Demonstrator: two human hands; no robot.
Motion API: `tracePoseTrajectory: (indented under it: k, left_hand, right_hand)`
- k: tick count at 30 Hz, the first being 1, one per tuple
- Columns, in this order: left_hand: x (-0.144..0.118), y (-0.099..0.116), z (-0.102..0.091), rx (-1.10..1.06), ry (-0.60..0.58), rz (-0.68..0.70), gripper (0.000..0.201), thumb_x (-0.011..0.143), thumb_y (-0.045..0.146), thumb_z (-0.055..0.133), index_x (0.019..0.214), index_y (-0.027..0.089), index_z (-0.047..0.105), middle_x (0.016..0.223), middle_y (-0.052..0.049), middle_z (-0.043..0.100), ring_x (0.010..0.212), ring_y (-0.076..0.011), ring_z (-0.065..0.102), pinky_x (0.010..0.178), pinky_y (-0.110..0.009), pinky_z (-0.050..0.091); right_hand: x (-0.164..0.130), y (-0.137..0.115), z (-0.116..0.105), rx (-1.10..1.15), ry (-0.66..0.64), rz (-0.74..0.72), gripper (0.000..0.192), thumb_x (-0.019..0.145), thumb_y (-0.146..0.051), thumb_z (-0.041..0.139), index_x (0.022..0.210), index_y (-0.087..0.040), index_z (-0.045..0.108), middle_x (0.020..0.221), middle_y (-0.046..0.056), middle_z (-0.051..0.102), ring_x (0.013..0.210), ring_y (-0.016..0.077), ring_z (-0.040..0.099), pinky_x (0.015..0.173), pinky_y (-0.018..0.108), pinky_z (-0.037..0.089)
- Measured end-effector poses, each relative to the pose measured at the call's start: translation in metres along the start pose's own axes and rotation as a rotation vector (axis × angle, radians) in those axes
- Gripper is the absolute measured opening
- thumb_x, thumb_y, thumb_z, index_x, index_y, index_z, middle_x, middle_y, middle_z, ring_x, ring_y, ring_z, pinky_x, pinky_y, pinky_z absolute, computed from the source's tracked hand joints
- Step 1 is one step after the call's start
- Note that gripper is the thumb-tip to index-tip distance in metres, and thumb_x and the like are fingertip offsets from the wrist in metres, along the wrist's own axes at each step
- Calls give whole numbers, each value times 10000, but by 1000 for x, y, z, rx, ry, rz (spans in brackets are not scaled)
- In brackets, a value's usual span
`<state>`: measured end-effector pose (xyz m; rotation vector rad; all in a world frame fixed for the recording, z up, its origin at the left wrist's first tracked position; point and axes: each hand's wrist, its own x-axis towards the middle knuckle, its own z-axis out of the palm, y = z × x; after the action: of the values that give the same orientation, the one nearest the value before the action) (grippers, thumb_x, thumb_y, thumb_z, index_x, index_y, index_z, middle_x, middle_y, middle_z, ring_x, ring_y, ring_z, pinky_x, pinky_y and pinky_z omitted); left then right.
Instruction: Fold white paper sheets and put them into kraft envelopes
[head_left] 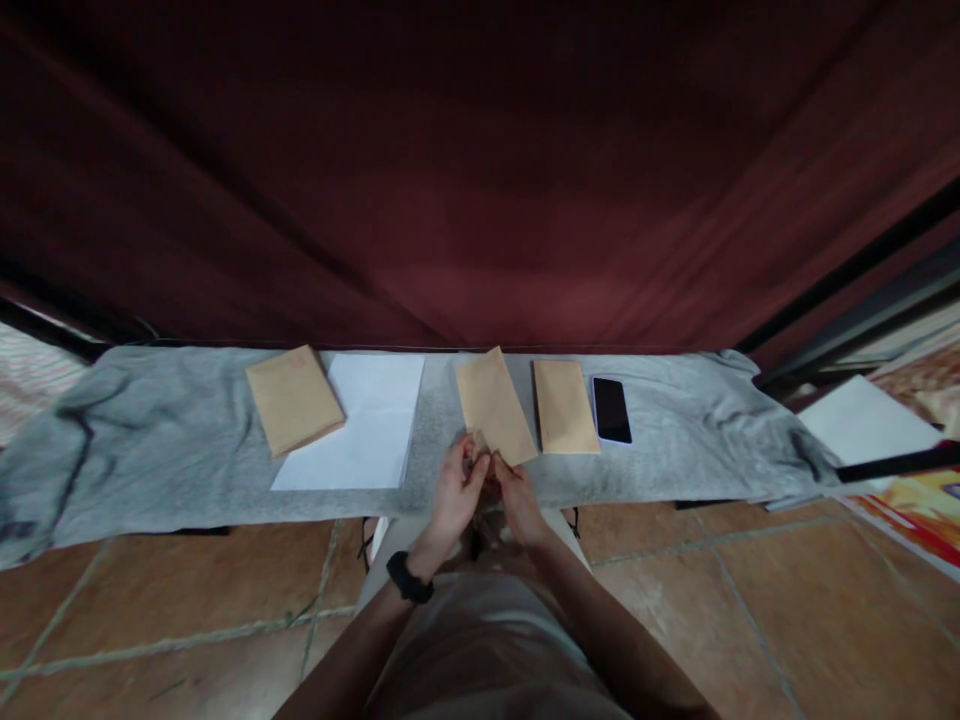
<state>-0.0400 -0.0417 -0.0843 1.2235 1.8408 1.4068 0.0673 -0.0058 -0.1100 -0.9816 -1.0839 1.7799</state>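
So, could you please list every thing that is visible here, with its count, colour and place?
Flat paper envelopes: three, tan; one far left overlapping the white sheet, one at centre held at its near corner, one just right of it.
Sheet of paper: one, white, left of centre.
Rectangular smartphone: one, black, right of the envelopes.
Cloth cover: one, grey, under everything.
Curtain: one, dark red, behind.
Floor tiles: terracotta, below.
Left hand, black wristband: on the centre envelope's corner.
Right hand: same corner.
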Motion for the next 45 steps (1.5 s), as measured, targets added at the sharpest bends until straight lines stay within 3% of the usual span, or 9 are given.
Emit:
tracePoseTrajectory:
  k: [5, 8, 15, 22, 26, 29, 32, 38, 45]
  left_hand:
    - [4, -24, -7, -111, 97, -262, 464, 804, 393, 763, 1212, 201, 655, 1134, -98, 701, 1037, -240, 678, 869, -359, 554]
    - [3, -26, -8, -261, 15, -361, 445, 775, 416, 763, 1151, 195, 675, 999, -66, 741, 911, -220, 709, 821, -341, 558]
    - [10, -35, -7, -228, -62, -328, 329, 743, 517, 720, 770, 195, 660, 723, -13, 693, 691, -165, 655, 665, -274, 518]
    - [35, -48, -24, -175, -88, -368, 394, 700, 564, 719, 690, 229, 510, 545, 51, 569, 498, -127, 543, 505, -247, 409]
    - [36, -50, -31, -139, -133, -390, 344, 696, 506, 713, 690, 238, 497, 510, 59, 557, 476, -127, 527, 497, -251, 398]
    - [36, -47, -34, -143, -204, -422, 314, 694, 484, 706, 729, 234, 519, 527, 57, 578, 477, -131, 546, 496, -254, 418]
    - [40, -43, -37, -141, -271, -460, 301, 688, 471, 714, 748, 232, 541, 527, 57, 581, 468, -134, 552, 473, -250, 410]
    - [47, -45, -41, -90, -326, -494, 253, 735, 415, 716, 735, 228, 545, 492, 51, 573, 459, -127, 527, 463, -237, 390]
    - [41, -50, -37, 27, -320, -463, 153, 804, 343, 636, 752, 234, 543, 536, 32, 593, 501, -156, 560, 508, -271, 415]
  right_hand:
    - [-5, 9, 10, 272, 67, 139, 441, 788, -650, 741, 930, -234, 708, 954, 43, 790, 856, 219, 736, 747, 323, 605]
    - [-3, 9, 15, 273, 44, 147, 516, 797, -701, 703, 970, -215, 722, 953, 62, 793, 874, 232, 746, 744, 330, 603]
    - [0, 9, 17, 156, -17, 131, 578, 804, -749, 648, 1004, -216, 752, 1018, 85, 792, 1010, 246, 736, 961, 396, 560]
    - [1, 9, -8, -111, -127, 159, 429, 832, -598, 674, 995, -210, 761, 1050, 137, 778, 920, 292, 736, 848, 468, 609]
    - [-6, 14, -25, -430, -60, -91, 341, 966, -448, 519, 1084, -219, 743, 1075, 131, 761, 985, 283, 714, 926, 489, 595]
    - [-9, 15, -37, -747, -21, -432, 357, 1015, -296, 431, 1211, -213, 717, 1231, 147, 720, 1177, 280, 659, 1073, 503, 529]
    - [-8, 14, -46, -976, -50, -599, 441, 1027, -217, 410, 1424, -208, 600, 1434, 148, 626, 1346, 277, 567, 1147, 523, 475]
    - [-5, 15, -48, -1290, -156, -662, 504, 1049, -240, 466, 1553, -234, 458, 1563, 118, 525, 1453, 287, 477, 1245, 577, 301]
    - [-7, 14, -48, -1328, -177, -674, 486, 1048, -225, 469, 1533, -219, 488, 1547, 110, 545, 1440, 282, 499, 1246, 557, 312]
